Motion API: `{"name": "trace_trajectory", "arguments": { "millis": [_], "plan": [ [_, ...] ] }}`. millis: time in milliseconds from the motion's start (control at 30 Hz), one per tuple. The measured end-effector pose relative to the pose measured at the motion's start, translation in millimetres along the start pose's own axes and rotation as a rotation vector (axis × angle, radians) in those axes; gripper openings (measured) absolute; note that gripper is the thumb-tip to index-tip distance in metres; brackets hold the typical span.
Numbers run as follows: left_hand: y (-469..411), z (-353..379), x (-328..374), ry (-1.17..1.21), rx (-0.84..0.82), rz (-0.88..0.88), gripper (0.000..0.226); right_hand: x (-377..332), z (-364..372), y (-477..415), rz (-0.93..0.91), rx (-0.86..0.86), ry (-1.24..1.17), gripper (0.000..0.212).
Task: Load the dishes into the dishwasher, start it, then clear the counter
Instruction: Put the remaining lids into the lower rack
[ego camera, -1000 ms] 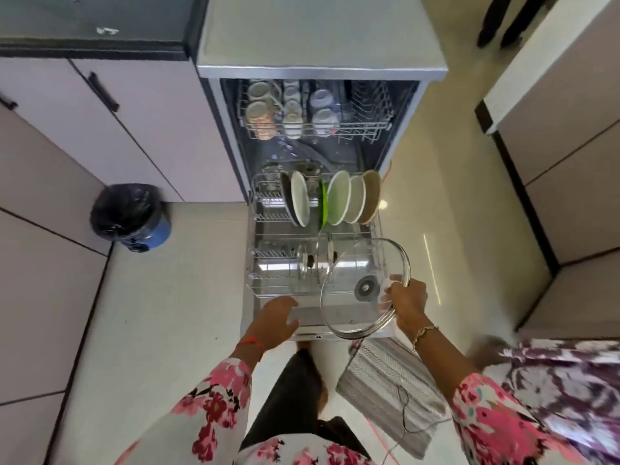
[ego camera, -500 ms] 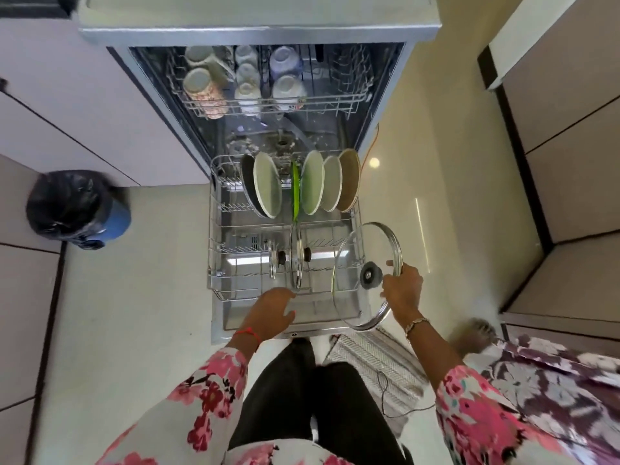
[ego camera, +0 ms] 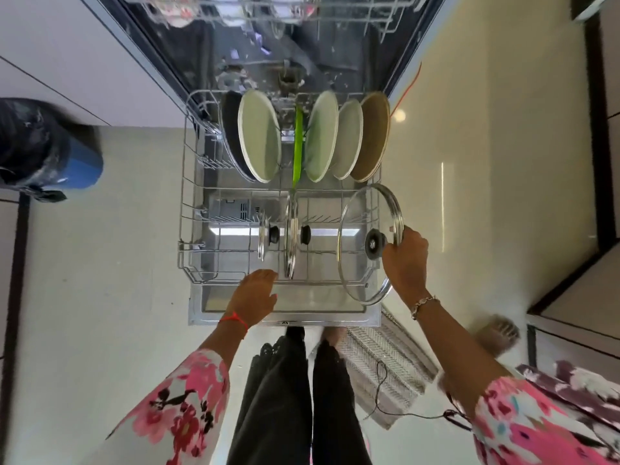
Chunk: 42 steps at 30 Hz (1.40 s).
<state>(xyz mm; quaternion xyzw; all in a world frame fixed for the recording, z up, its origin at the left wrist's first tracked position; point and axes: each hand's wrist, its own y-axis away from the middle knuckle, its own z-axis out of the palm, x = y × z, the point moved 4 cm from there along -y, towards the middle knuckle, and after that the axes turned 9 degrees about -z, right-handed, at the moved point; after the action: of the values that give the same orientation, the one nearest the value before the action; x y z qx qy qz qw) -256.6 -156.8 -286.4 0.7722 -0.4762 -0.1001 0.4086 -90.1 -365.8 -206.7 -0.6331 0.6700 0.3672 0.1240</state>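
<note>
Glass lid (ego camera: 362,243) gripped on edge by right hand (ego camera: 406,255) over rack (ego camera: 188,229).

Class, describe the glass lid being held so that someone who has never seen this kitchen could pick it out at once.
Find the pulled-out lower rack of the open dishwasher. At its right front corner the right hand holds a large glass lid by its rim. Unlike the two smaller lids standing edge-on in the rack's middle, it is the biggest, faces the viewer and shows its dark knob.
</note>
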Motion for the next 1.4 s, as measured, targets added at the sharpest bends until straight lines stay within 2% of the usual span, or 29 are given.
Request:
{"name": "trace_trajectory", "arguments": {
  "millis": [133, 233, 333, 400, 500, 567, 633, 800, 967, 1067, 1133, 1200, 1300, 1367, 1400],
  "plan": [
    [-28.3, 27.4, -5.3, -0.062, -0.020, -0.006, 0.050, 10.3, 24.0, -18.9, -0.078, -0.011, 0.056, 0.044],
    [-41.1, 43.6, -10.6, -0.110, -0.011, 0.012, 0.048, 12.1, 36.2, -28.0, -0.116, -0.039, 0.091, 0.023],
    [-46.9, 56.3, -15.1, -0.038, 0.020, 0.000, 0.049, 18.6, 48.9, -33.1, -0.126, -0.080, 0.120, 0.024],
    [-48.8, 60.2, -16.3, 0.029, 0.059, -0.024, 0.051, 24.7, 57.4, -37.6, -0.100, -0.090, 0.142, 0.015],
    [-53.3, 63.3, -18.2, 0.098, 0.091, -0.047, 0.044, 27.9, 66.5, -44.6, -0.052, -0.093, 0.162, 0.016],
    [-55.6, 64.2, -18.9, 0.132, 0.105, -0.053, 0.040, 26.2, 73.0, -48.3, -0.052, -0.086, 0.158, 0.007],
    [-56.2, 65.3, -20.1, 0.174, 0.130, -0.050, 0.039, 23.6, 80.3, -51.4, -0.078, -0.074, 0.152, 0.014],
    [-57.8, 71.9, -26.3, 0.203, 0.170, -0.041, 0.041, 20.2, 102.6, -60.3, -0.119, -0.059, 0.165, 0.013],
    [-58.1, 73.1, -29.6, 0.189, 0.198, -0.024, 0.044, 32.7, 127.7, -57.1, -0.142, -0.112, 0.049, 0.018],
    [-60.6, 72.1, -28.1, 0.167, 0.159, -0.010, 0.043, 38.0, 125.1, -43.0, -0.212, -0.115, -0.007, 0.031],
    [-61.0, 69.2, -27.3, 0.141, 0.164, 0.017, 0.039, 45.9, 124.2, -33.0, -0.193, -0.156, -0.089, 0.036],
    [-59.1, 63.2, -29.2, 0.051, 0.246, 0.055, 0.029, 54.3, 126.1, -22.1, -0.127, -0.186, -0.226, 0.037],
    [-51.7, 57.3, -46.8, 0.035, 0.423, -0.067, 0.029, 61.8, 121.1, -3.1, -0.108, -0.059, -0.204, 0.041],
    [-45.6, 58.0, -63.1, 0.195, 0.485, -0.170, 0.033, 56.7, 113.9, 15.4, -0.163, 0.086, -0.184, 0.026],
    [-43.9, 61.0, -71.2, 0.340, 0.468, -0.210, 0.031, 52.9, 114.7, 25.5, -0.202, 0.097, -0.176, 0.017]
  ]
}}
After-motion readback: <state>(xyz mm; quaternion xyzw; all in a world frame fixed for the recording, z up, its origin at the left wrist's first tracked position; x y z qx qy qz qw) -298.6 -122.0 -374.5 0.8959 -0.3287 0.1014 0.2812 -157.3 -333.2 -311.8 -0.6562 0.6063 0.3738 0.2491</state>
